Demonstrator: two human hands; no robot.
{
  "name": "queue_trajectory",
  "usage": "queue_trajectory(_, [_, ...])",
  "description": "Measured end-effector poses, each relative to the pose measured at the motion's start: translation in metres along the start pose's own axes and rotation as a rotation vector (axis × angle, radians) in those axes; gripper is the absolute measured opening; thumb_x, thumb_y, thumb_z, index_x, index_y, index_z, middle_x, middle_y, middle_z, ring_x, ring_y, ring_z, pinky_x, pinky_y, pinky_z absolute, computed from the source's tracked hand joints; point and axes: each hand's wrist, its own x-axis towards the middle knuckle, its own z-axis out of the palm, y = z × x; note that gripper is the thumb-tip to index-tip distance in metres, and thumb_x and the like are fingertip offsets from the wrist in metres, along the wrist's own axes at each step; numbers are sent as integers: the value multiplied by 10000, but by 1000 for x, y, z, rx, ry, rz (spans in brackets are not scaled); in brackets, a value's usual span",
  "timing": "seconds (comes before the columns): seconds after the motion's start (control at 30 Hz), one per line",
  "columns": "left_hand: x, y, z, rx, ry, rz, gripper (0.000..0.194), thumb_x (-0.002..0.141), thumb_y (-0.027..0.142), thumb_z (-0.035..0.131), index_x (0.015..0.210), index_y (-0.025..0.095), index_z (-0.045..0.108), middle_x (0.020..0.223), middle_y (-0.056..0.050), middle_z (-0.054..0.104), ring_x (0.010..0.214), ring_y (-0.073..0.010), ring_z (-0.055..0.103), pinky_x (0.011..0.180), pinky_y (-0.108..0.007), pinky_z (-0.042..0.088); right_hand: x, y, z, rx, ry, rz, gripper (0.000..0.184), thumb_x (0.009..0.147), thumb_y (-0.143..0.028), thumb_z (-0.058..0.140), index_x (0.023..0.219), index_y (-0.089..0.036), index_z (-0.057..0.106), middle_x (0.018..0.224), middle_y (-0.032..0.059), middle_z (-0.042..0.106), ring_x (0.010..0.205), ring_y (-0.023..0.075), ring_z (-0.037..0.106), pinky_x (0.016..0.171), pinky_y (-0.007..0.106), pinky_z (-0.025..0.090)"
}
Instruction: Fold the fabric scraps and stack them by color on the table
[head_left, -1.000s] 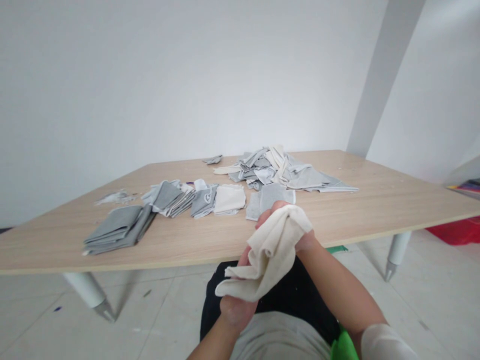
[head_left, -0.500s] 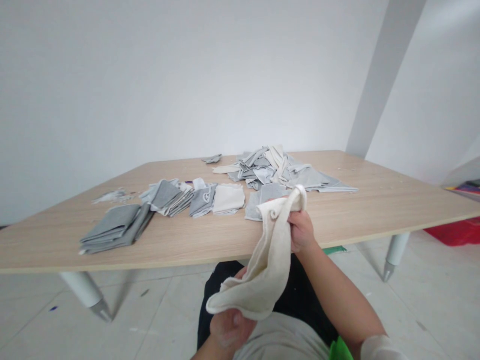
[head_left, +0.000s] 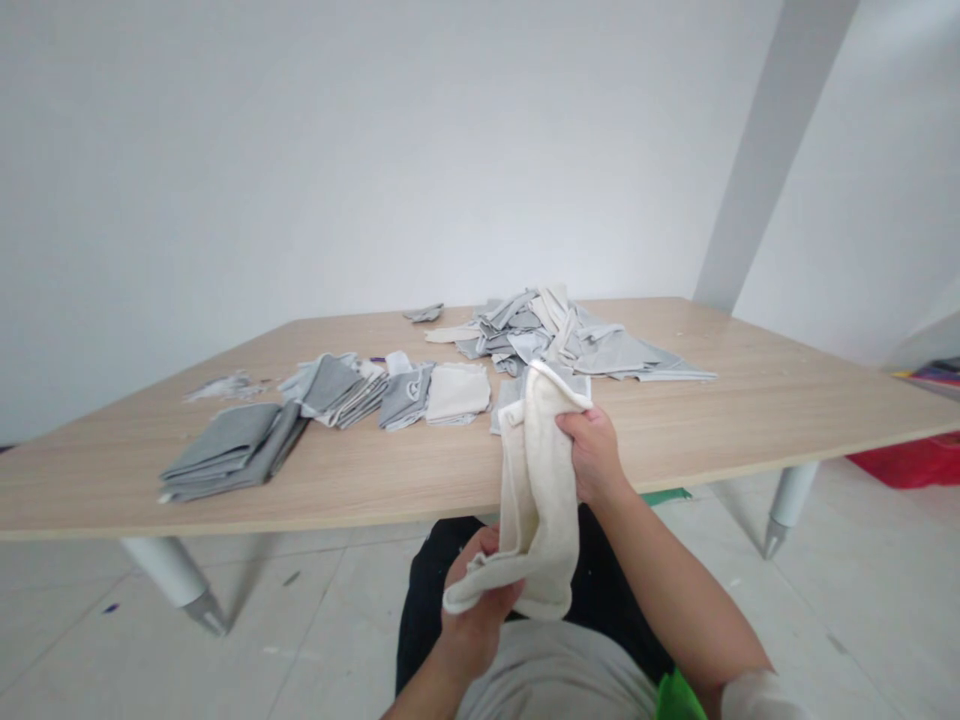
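Observation:
A cream fabric piece [head_left: 551,470] with stitched edges hangs folded lengthwise between my hands, over my lap and in front of the table edge. My left hand [head_left: 480,610] is closed around its lower end, fingers partly hidden behind the cloth. Higher up, my right hand [head_left: 594,450] pinches its right side, thumb in front. Behind the raised end lies a grey cloth piece [head_left: 499,415], partly covered. A stack of cream cloth [head_left: 457,392] and a grey folded piece with a pale print [head_left: 406,400] lie to the left of it.
On the wooden table [head_left: 420,480], a loose heap of grey and cream cloth [head_left: 517,330] spreads at the back. Folded grey cloths [head_left: 225,450] lie at the left front, near white scraps [head_left: 225,386]. A red object [head_left: 907,462] is on the floor at right.
My left hand has moved up and slightly right, and the cloth now hangs straighter. Its upper end has unfolded flatter above my right hand.

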Motion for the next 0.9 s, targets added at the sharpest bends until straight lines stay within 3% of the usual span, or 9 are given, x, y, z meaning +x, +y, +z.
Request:
queue_trajectory(0.1, [4, 9, -3, 148, -76, 45, 247, 681, 371, 746, 734, 222, 556, 608, 24, 521, 535, -122, 446, 512, -242, 383, 2, 8, 0, 31, 0, 36, 268, 615, -241, 563, 867, -172, 626, 659, -8, 674, 636, 177, 639, 552, 239, 472])
queue_trajectory(0.2, [9, 18, -6, 254, -71, 72, 286, 705, 334, 737, 953, 232, 638, 841, -20, 664, 747, -180, 586, 677, -272, 468, 5, 21, -1, 22, 22, 93, 239, 617, -228, 548, 837, -171, 621, 649, -3, 675, 636, 180, 639, 543, 236, 466])
queue_trajectory(0.3, [12, 15, -9, 250, 61, 44, 352, 716, 367, 720, 1027, 215, 659, 987, -48, 699, 932, -246, 619, 824, -326, 485, 9, 35, -5, 46, 80, 125, 223, 628, -217, 536, 835, -174, 607, 664, -4, 680, 643, 177, 640, 549, 237, 469])
queue_trajectory(0.47, [17, -11, -19, 236, 252, -90, 448, 750, 404, 692, 1134, 209, 568, 1045, -87, 682, 975, -260, 631, 853, -371, 503, 14, 46, -10, 106, 125, 83, 236, 677, -233, 569, 909, -194, 587, 759, -18, 697, 674, 161, 639, 605, 251, 487])
queue_trajectory(0.53, [21, -16, -22, 261, 364, -51, 571, 731, 396, 711, 1217, 219, 469, 1142, -116, 632, 1036, -265, 618, 882, -383, 498, 11, 43, -10, 93, 91, 18, 218, 713, -263, 588, 921, -198, 591, 805, -11, 701, 721, 165, 643, 653, 261, 495])
queue_trajectory(0.6, [24, -14, -23, 317, 439, 86, 669, 716, 360, 728, 1274, 217, 388, 1287, -149, 532, 1188, -268, 537, 1000, -401, 429, 5, 39, -8, 40, 36, -47, 217, 754, -291, 595, 952, -201, 603, 861, 5, 707, 790, 177, 646, 712, 271, 498])
queue_trajectory(0.73, [25, 3, -16, 478, 305, 325, 713, 712, 300, 737, 1326, 210, 388, 1439, -142, 389, 1362, -274, 340, 1145, -409, 234, -12, 32, -3, -144, -102, -180, 215, 831, -307, 578, 1011, -205, 636, 994, 40, 699, 945, 194, 626, 836, 284, 475])
queue_trajectory(0.83, [26, 16, -10, 430, 187, 279, 807, 687, 325, 759, 1374, 208, 352, 1365, -144, 486, 1243, -298, 488, 1039, -411, 394, -23, 32, -1, -267, -268, -268, 216, 857, -313, 575, 1027, -207, 657, 1007, 50, 698, 956, 195, 624, 857, 295, 467])
queue_trajectory(0.9, [30, 24, -9, 356, 161, 203, 763, 685, 354, 758, 1342, 191, 406, 1250, -133, 586, 1107, -288, 589, 931, -391, 479, -28, 32, -2, -332, -412, -305, 221, 863, -324, 584, 1030, -209, 672, 991, 52, 703, 918, 189, 633, 825, 292, 476])
